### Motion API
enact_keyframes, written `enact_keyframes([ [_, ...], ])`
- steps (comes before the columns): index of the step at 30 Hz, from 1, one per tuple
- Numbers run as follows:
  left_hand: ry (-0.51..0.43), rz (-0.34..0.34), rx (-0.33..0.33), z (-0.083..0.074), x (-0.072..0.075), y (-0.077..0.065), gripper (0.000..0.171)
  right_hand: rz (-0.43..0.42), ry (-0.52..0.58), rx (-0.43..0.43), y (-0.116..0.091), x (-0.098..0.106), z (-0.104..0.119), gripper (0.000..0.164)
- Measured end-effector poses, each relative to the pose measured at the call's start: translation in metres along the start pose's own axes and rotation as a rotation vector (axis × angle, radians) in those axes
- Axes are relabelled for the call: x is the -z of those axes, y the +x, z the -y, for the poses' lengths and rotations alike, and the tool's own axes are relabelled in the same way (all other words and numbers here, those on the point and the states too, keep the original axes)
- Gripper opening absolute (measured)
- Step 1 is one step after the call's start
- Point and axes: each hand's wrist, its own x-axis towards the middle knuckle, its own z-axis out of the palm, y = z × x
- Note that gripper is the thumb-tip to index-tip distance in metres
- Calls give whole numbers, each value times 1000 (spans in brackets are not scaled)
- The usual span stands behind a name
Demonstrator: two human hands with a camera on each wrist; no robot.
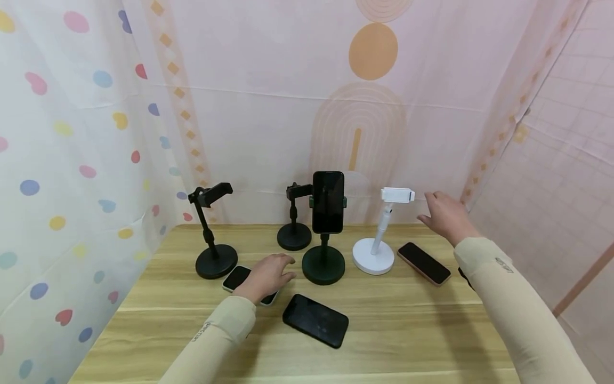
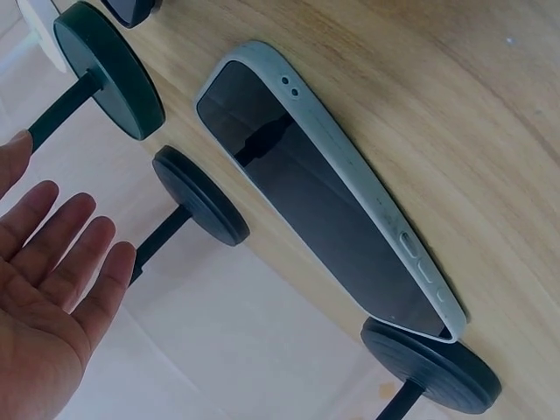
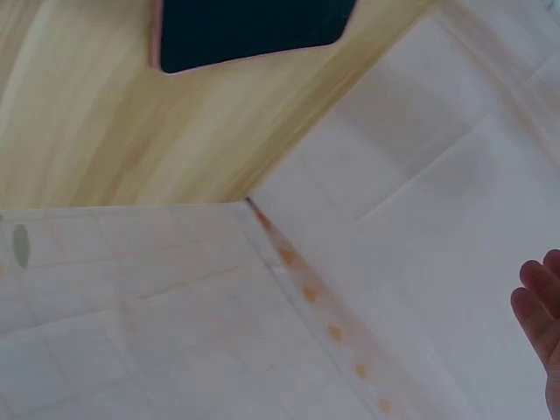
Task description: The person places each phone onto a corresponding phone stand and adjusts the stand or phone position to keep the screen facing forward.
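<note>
My left hand (image 1: 267, 276) hovers over a phone in a pale green case (image 2: 306, 188), its fingers loosely spread and holding nothing. In the head view that hand hides part of the phone. A black phone (image 1: 328, 201) stands upright in the clamp of a dark green phone stand (image 1: 323, 266), just right of the left hand. To the right, my right hand (image 1: 448, 214) is raised in the air, fingers relaxed and apart from everything. Beside it is a white phone stand (image 1: 374, 257) with no phone in its holder. Below it lies a pink-edged phone (image 1: 424, 263).
Another black phone (image 1: 315, 321) lies flat near the front of the wooden table (image 1: 393, 330). One black phone stand (image 1: 216, 261) is at the left, a second black phone stand (image 1: 294, 237) behind the green one. Patterned curtains (image 1: 259, 133) hang around the table.
</note>
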Motion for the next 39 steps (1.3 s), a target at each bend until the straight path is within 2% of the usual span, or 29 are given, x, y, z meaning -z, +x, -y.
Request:
enact_keyframes([
  [5,13,-7,1,1,1,-1,35,70,7,-19,-11,-9,-4,54],
  [13,78,-18,-27,1,2,-2,35,201,58,-58,-26,-33,-10,58],
  [18,83,-22,-19,2,2,-3,36,243,65,-61,-34,-49,-14,45],
  [22,84,-23,-15,3,1,-3,35,303,98,-103,-44,-58,-18,46],
  [26,89,-23,-8,5,1,-3,36,367,125,-145,-52,-68,-22,56],
  [30,76,-14,-8,5,1,-4,36,422,155,-173,-58,-78,-24,74],
  [39,64,9,-16,0,2,-4,34,451,215,-224,-67,-93,-22,83],
])
